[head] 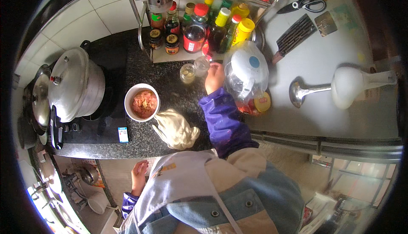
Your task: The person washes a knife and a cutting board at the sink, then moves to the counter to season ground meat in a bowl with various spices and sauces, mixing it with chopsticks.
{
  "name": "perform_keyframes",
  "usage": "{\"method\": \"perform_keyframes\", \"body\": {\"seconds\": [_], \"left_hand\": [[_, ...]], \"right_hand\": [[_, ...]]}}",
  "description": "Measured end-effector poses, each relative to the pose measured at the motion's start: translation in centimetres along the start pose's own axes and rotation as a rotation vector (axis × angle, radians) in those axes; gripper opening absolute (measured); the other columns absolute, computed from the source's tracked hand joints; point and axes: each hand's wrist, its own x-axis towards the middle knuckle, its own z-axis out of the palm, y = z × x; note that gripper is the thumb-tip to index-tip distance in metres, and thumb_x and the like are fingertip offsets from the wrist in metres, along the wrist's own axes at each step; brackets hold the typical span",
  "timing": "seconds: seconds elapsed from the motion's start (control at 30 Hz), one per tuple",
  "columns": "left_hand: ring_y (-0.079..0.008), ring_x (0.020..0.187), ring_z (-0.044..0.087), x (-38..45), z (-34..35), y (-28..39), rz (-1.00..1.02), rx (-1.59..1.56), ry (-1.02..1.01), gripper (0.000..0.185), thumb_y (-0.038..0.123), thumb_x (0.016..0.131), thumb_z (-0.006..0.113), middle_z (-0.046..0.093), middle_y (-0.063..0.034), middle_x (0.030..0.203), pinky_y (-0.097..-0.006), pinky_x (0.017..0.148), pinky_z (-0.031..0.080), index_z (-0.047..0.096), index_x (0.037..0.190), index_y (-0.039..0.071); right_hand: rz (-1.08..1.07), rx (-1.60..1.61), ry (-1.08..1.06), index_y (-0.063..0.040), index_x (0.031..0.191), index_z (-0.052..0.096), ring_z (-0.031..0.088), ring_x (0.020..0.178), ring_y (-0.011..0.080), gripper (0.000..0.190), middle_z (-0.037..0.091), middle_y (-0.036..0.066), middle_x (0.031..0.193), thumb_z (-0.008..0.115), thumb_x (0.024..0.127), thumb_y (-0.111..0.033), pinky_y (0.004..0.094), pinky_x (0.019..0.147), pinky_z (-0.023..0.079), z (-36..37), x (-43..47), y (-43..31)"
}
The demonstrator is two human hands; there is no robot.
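Observation:
My right hand (215, 76), in a purple sleeve, reaches over the counter and holds a small clear jar or lid (201, 66) by its edge. Beside that stands a small glass jar (187, 73) with pale contents. My left hand (139, 171) hangs below the counter's front edge, fingers slightly curled, holding nothing visible. A white bowl (127, 102) of minced meat (145, 104) with a light brown seasoning on top sits on the dark speckled counter. Just right of and below the bowl lies a crumpled cream-coloured cloth or glove (178, 129).
On the left a pressure cooker (76, 84) rests on a black cooktop (108, 132). A metal rack (159, 58) with sauce bottles stands at the back. To the right are a bagged white appliance (247, 65), a lidded jar (262, 102), a ladle (298, 94), a cleaver (295, 33) and scissors (301, 4).

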Motion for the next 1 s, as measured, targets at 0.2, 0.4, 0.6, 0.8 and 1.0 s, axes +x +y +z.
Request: {"method": "perform_keyframes", "body": {"seconds": [0.2, 0.4, 0.6, 0.8, 1.0], "left_hand": [[-0.0139, 0.096, 0.061, -0.1, -0.3, 0.3, 0.021, 0.066, -0.027, 0.026, 0.023, 0.096, 0.057, 0.067, -0.0068, 0.101, -0.0276, 0.083, 0.047, 0.062, 0.111, 0.002], [-0.0143, 0.098, 0.061, -0.2, 0.0, 0.9, 0.024, 0.063, -0.060, 0.027, 0.023, 0.097, 0.056, 0.067, -0.0074, 0.103, -0.0272, 0.083, 0.047, 0.062, 0.112, 0.002], [-0.0156, 0.098, 0.061, 0.0, -0.2, 0.5, 0.078, 0.040, -0.081, 0.027, 0.020, 0.096, 0.056, 0.067, -0.0098, 0.104, -0.0279, 0.087, 0.047, 0.061, 0.112, -0.002], [-0.0162, 0.099, 0.061, -0.3, -0.2, 1.0, 0.069, 0.043, -0.086, 0.027, 0.018, 0.096, 0.057, 0.066, -0.0107, 0.103, -0.0286, 0.088, 0.047, 0.061, 0.111, -0.003], [-0.0157, 0.100, 0.060, 0.2, -0.4, 0.7, 0.071, 0.010, -0.086, 0.027, 0.019, 0.096, 0.057, 0.066, -0.0100, 0.104, -0.0283, 0.089, 0.047, 0.061, 0.111, -0.003]], "right_hand": [[-0.129, -0.082, 0.061, -0.003, 0.094, 0.058, 0.062, 0.075, 0.0361, 0.009, 0.062, 0.019, 0.080, 0.054, 0.090, -0.009, 0.0418, 0.067, 0.047, -0.1, -1.9, -1.5], [0.011, -0.029, -0.066, -0.003, 0.095, 0.058, 0.061, 0.078, 0.0379, 0.010, 0.063, 0.019, 0.086, 0.052, 0.092, -0.010, 0.0434, 0.069, 0.047, 0.9, -3.3, -0.9], [-0.146, -0.062, -0.051, -0.004, 0.098, 0.057, 0.061, 0.080, 0.0388, 0.010, 0.063, 0.018, 0.086, 0.052, 0.091, -0.010, 0.0439, 0.070, 0.047, 1.1, -2.9, -1.0], [-0.255, -0.117, -0.090, -0.004, 0.098, 0.057, 0.061, 0.083, 0.0389, 0.010, 0.064, 0.017, 0.090, 0.053, 0.090, -0.008, 0.0443, 0.073, 0.047, 0.8, -2.5, -1.3], [-0.251, -0.089, -0.133, -0.004, 0.099, 0.057, 0.061, 0.084, 0.0388, 0.011, 0.064, 0.017, 0.090, 0.054, 0.089, -0.008, 0.0439, 0.073, 0.048, 0.5, -2.8, -1.5]]}}
